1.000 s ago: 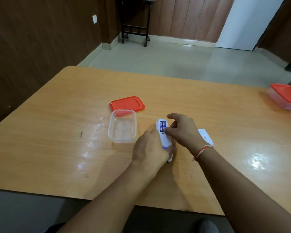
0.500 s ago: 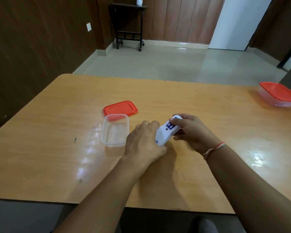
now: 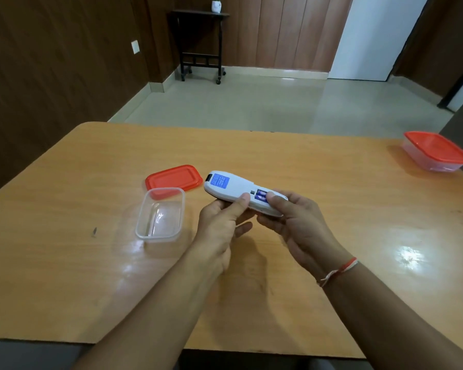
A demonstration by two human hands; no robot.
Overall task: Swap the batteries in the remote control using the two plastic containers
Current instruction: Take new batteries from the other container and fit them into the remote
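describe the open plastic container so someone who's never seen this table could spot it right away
On the wooden table, look just left of the two hands holding the white remote. The open container is clear, empty, lidless, its loose red lid lying just behind; the other container sits far right, lidded.

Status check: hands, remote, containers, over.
Both hands, left and right, hold remote above table, back up. Batteries in the uncovered bay. Open container empty, lid behind; closed container far right. Nothing obstructing.

1 head-worn view looks forward and down, close over the table [image 3: 332, 169].
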